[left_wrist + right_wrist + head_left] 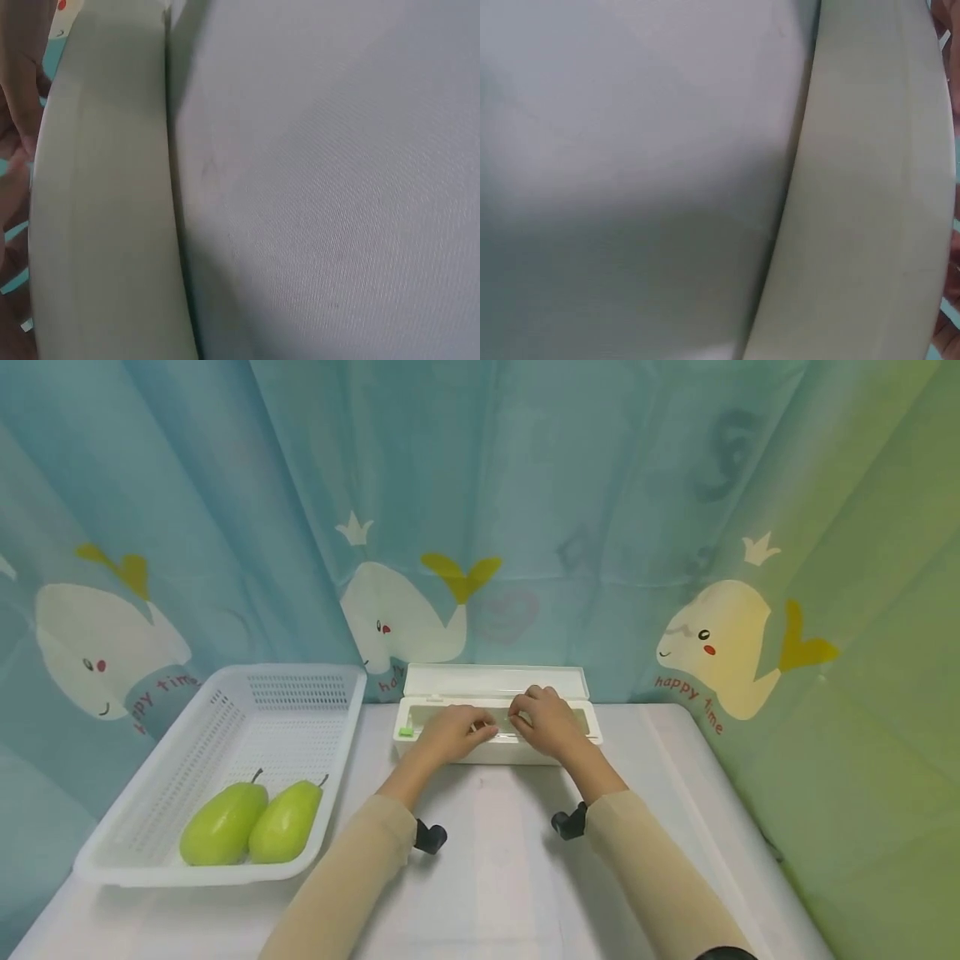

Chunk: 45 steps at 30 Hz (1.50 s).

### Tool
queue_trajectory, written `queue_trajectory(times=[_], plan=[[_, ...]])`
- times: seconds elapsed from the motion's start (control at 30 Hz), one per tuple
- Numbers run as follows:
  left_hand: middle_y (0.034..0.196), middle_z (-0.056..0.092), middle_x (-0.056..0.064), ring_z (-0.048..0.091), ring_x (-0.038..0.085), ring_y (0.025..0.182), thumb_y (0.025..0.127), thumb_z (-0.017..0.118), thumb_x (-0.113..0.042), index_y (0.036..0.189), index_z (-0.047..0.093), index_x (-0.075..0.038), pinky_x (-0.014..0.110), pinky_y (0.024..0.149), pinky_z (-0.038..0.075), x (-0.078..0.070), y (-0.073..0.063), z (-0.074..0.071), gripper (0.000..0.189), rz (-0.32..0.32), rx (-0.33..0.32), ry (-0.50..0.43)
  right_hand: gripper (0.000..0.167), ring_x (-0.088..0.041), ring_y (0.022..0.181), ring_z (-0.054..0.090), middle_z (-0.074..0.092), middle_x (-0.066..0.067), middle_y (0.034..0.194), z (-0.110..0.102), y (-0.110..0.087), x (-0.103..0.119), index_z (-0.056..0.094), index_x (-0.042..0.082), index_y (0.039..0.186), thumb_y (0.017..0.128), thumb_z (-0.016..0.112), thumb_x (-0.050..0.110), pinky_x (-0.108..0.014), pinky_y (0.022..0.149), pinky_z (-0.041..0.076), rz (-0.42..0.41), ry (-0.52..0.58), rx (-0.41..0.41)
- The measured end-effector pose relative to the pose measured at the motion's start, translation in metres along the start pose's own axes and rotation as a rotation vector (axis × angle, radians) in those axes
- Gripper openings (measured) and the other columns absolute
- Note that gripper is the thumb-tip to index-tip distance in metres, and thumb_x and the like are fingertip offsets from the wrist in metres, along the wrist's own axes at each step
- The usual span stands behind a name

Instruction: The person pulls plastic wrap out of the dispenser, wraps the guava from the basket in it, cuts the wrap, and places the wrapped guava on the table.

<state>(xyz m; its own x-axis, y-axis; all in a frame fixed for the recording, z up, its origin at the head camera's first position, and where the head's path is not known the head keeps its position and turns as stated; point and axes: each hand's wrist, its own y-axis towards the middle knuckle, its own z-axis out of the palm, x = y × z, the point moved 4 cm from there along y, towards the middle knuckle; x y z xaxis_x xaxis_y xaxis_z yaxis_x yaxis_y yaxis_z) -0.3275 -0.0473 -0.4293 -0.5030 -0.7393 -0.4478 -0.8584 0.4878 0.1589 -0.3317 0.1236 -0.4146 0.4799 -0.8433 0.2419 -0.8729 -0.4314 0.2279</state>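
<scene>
A long white cling film dispenser (525,753) stands at the back of the table, its lid (495,682) raised behind it. A small green slider (406,732) sits at its left end. Over the opening, my left hand (452,732) has thumb and forefinger together, pinching what looks like clear cling film. Close on its right, my right hand (551,720) pinches there too, fingers bent. The film is see-through and hard to make out. Both wrist views mostly show the dispenser's front wall (112,187), with fingers (952,255) only at the frame edge.
To the left stands a white plastic basket (348,727) holding two green pears (225,822). A blue-green curtain (570,510) with whale prints hangs close behind the dispenser and along the sides. White cloth (495,877) covers the table in front.
</scene>
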Motion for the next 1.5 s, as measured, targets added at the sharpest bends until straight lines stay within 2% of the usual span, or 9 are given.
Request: queue_trajectory(times=[0.3, 0.47, 0.57, 0.7, 0.83, 1.0, 1.23, 1.37, 1.5], plan=[[0.104, 0.074, 0.001, 0.068, 0.019, 0.098, 0.098, 0.064, -0.024, 0.111, 0.074, -0.014, 0.037, 0.088, 0.054, 0.003, -0.004, -0.008, 0.019, -0.044, -0.058, 0.001, 0.011, -0.022, 0.086, 0.054, 0.066, 0.001, 0.092, 0.002, -0.008, -0.005, 0.064, 0.016, 0.104, 0.101, 0.058, 0.026, -0.039, 0.074, 0.047, -0.079, 0.034, -0.077], [0.104, 0.075, 0.001, 0.069, 0.019, 0.100, 0.098, 0.065, -0.018, 0.106, 0.076, -0.016, 0.036, 0.089, 0.055, 0.002, -0.005, -0.009, 0.014, 0.005, -0.106, 0.048, 0.022, -0.021, 0.083, 0.047, 0.058, -0.004, 0.096, 0.001, -0.012, -0.010, 0.072, 0.021, 0.117, 0.101, 0.060, 0.028, -0.036, 0.068, 0.043, -0.066, 0.000, -0.008], [0.102, 0.075, 0.001, 0.070, 0.020, 0.100, 0.097, 0.066, -0.016, 0.104, 0.076, -0.015, 0.037, 0.088, 0.055, 0.001, -0.007, -0.009, 0.013, 0.027, -0.133, 0.049, 0.018, -0.021, 0.083, 0.044, 0.054, -0.005, 0.098, -0.001, -0.012, -0.014, 0.076, 0.023, 0.108, 0.099, 0.062, 0.029, -0.035, 0.066, 0.041, -0.030, -0.006, 0.020], [0.101, 0.075, 0.001, 0.070, 0.020, 0.099, 0.096, 0.067, -0.016, 0.104, 0.076, -0.015, 0.036, 0.088, 0.055, 0.001, -0.010, -0.008, 0.012, 0.032, -0.162, 0.055, 0.010, -0.025, 0.088, 0.049, 0.059, -0.005, 0.103, -0.006, -0.010, -0.016, 0.072, 0.019, 0.092, 0.095, 0.065, 0.026, -0.040, 0.071, 0.046, -0.032, -0.007, -0.024], [0.103, 0.075, 0.000, 0.070, 0.019, 0.100, 0.096, 0.067, -0.017, 0.105, 0.076, -0.016, 0.035, 0.090, 0.055, 0.001, -0.011, -0.008, 0.013, 0.033, -0.176, 0.065, 0.010, -0.025, 0.089, 0.055, 0.066, -0.001, 0.100, -0.009, -0.009, -0.018, 0.066, 0.018, 0.091, 0.097, 0.063, 0.025, -0.042, 0.077, 0.049, -0.042, -0.006, -0.024], [0.104, 0.074, 0.002, 0.070, 0.021, 0.099, 0.096, 0.066, -0.016, 0.109, 0.075, -0.016, 0.037, 0.086, 0.056, 0.000, -0.012, -0.012, 0.016, 0.028, -0.167, 0.089, 0.009, -0.019, 0.082, 0.057, 0.066, 0.004, 0.088, -0.011, -0.014, -0.020, 0.064, 0.019, 0.096, 0.101, 0.060, 0.025, -0.039, 0.072, 0.049, -0.048, 0.015, -0.003], [0.114, 0.074, 0.003, 0.069, 0.025, 0.105, 0.099, 0.062, -0.013, 0.120, 0.070, -0.016, 0.040, 0.087, 0.057, 0.005, -0.018, -0.020, 0.023, -0.020, -0.110, 0.194, 0.019, -0.019, 0.082, 0.054, 0.059, -0.001, 0.095, -0.010, -0.024, -0.026, 0.071, 0.019, 0.116, 0.100, 0.061, 0.023, -0.038, 0.069, 0.049, -0.042, -0.011, 0.026], [0.114, 0.073, 0.003, 0.069, 0.025, 0.107, 0.099, 0.062, -0.016, 0.119, 0.071, -0.017, 0.043, 0.087, 0.056, 0.010, -0.021, -0.025, 0.021, -0.083, -0.067, 0.201, 0.017, -0.017, 0.079, 0.049, 0.055, -0.001, 0.094, -0.013, -0.027, -0.031, 0.075, 0.019, 0.107, 0.099, 0.063, 0.026, -0.036, 0.064, 0.046, -0.009, -0.009, 0.038], [0.109, 0.074, 0.003, 0.069, 0.025, 0.103, 0.098, 0.064, -0.019, 0.112, 0.073, -0.015, 0.044, 0.085, 0.056, 0.014, -0.024, -0.031, 0.017, -0.111, -0.056, 0.197, 0.015, -0.021, 0.085, 0.053, 0.058, -0.002, 0.100, -0.015, -0.028, -0.035, 0.072, 0.020, 0.099, 0.098, 0.063, 0.032, -0.039, 0.067, 0.049, 0.020, -0.031, 0.023]])
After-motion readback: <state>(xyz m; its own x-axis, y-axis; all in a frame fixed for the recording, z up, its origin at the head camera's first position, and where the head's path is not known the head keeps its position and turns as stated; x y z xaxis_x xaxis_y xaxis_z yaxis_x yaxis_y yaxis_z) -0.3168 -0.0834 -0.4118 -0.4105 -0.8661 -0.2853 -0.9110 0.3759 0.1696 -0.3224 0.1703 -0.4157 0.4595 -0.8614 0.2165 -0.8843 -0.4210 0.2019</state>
